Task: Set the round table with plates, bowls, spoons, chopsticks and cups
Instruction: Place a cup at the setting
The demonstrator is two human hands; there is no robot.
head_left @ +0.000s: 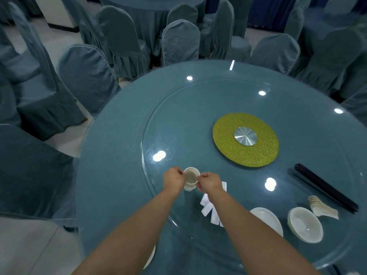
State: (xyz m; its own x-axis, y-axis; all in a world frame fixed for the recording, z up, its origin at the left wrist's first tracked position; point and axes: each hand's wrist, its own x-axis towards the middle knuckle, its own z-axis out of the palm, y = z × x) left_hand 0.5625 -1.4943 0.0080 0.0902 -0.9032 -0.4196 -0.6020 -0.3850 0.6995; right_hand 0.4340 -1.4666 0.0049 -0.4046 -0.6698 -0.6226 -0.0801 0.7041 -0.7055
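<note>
1. Where the scene begins at the far left, covered chairs stand around the round tabletop, which carries a glass turntable.
2. The left hand pinches the left rim of the top cup with curled fingers.
3. That cup sits on a small stack of cups standing on the glass near its left edge.
4. The right hand pinches the right rim of the same cup, fingers curled.
5. Just near of the right hand, small white rectangular dishes lie fanned out, partly hidden by the forearm.
6. Farther off, a yellow-green disc with a metal hub marks the turntable's centre.
7. To the right of the dishes lies a white plate.
8. Next comes a stack of white bowls.
9. Beside the bowls rest nested white spoons.
10. Black chopsticks lie bundled at the far right.
</note>
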